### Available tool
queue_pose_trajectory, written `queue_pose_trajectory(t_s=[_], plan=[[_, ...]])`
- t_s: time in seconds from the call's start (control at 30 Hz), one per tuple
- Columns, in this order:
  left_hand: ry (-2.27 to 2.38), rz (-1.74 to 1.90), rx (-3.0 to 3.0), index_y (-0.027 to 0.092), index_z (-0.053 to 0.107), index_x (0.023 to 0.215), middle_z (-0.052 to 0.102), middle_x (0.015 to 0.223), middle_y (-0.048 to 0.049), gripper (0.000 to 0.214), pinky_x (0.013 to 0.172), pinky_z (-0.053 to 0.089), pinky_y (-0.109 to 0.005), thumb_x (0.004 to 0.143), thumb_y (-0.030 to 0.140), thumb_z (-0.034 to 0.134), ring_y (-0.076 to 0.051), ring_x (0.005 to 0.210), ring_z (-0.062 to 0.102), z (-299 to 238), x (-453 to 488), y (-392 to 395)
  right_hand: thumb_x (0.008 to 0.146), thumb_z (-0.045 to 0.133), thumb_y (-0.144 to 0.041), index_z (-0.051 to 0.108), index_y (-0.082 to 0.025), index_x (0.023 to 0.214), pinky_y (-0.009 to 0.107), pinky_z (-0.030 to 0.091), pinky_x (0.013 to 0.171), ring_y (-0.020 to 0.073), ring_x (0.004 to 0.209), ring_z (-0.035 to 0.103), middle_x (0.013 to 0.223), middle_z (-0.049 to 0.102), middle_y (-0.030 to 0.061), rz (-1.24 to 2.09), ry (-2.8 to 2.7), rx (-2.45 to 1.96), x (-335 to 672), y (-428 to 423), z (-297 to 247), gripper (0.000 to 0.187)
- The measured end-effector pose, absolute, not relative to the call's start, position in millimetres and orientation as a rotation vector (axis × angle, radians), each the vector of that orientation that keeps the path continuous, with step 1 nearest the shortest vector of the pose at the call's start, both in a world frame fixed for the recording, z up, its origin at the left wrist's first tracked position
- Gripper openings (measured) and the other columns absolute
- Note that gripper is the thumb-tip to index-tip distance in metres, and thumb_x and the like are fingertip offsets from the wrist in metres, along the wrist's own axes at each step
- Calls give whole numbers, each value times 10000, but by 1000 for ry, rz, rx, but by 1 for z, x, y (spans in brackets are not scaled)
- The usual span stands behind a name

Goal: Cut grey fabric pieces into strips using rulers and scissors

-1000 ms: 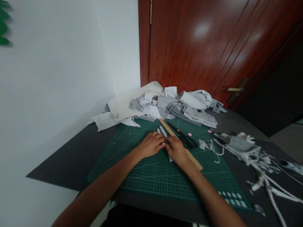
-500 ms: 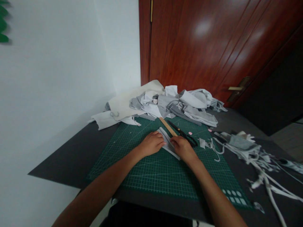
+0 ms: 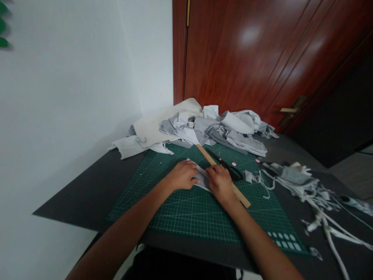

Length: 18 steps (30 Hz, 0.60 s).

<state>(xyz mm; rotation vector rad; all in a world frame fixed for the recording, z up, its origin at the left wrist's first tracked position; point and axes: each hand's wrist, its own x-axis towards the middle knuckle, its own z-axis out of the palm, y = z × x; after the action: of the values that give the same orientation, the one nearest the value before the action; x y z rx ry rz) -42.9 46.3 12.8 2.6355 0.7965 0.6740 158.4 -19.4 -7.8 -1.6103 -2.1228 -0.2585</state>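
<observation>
A small pale grey fabric piece [image 3: 201,177] lies on the green cutting mat [image 3: 186,210]. My left hand [image 3: 180,175] rests on its left part, fingers curled down onto the cloth. My right hand [image 3: 220,182] presses on its right end, fingers bent, beside a wooden ruler [image 3: 221,175] that runs diagonally across the mat. Black scissors [image 3: 229,166] lie just right of the ruler, untouched.
A heap of white and grey fabric [image 3: 198,128] sits at the mat's far edge. Fabric strips and scraps [image 3: 309,190] sprawl over the dark table [image 3: 87,194] to the right. A white wall is at the left, a wooden door [image 3: 262,58] behind.
The fabric piece has been shifted and turned a little on the mat under both hands. My right hand moved slightly left; more of the ruler shows.
</observation>
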Motion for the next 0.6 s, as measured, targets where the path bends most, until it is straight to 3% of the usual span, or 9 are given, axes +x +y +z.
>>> queue_pose_trajectory(t_s=[0.17, 0.3, 0.4, 0.5, 0.6], plan=[[654, 622, 2569, 213, 733, 925, 650, 1033, -107, 155, 1049, 388, -493, 789, 147, 698, -328, 1082, 564, 11, -42, 44, 989, 552, -224, 730, -218, 1077, 406, 416, 933, 278, 1069, 572, 1140, 671, 101, -95, -2306, -1398, 155, -22, -2, 199], [681, 576, 2601, 253, 695, 1211, 594, 1378, -105, 391, 1157, 294, -546, 824, 193, 713, -360, 1353, 434, 1, -41, 46, 981, 591, -287, 743, -213, 1125, 455, 395, 937, 343, 1155, 529, 1284, 631, 160, -219, -2178, -1690, 162, -21, -3, 222], [710, 462, 2698, 261, 614, 1376, 477, 1557, -107, 504, 1212, 213, -572, 881, 275, 703, -367, 1473, 325, -2, -41, 48, 992, 575, -282, 736, -201, 1167, 452, 389, 904, 349, 1119, 535, 1242, 635, 189, -260, -2019, -1925, 170, -18, -5, 251], [712, 361, 2818, 221, 621, 1376, 517, 1519, -135, 497, 1179, 304, -541, 897, 328, 698, -362, 1418, 421, 6, -42, 47, 1001, 548, -247, 718, -180, 1204, 433, 388, 863, 335, 1067, 551, 1165, 651, 191, -295, -1957, -2036, 174, -16, -5, 273], [712, 362, 2880, 222, 719, 1178, 662, 1305, -97, 297, 1064, 434, -452, 904, 333, 686, -303, 1217, 588, 19, -41, 42, 1004, 508, -202, 726, -151, 1111, 415, 389, 852, 318, 1033, 566, 1106, 667, 185, -347, -1979, -2004, 173, -14, -5, 248]])
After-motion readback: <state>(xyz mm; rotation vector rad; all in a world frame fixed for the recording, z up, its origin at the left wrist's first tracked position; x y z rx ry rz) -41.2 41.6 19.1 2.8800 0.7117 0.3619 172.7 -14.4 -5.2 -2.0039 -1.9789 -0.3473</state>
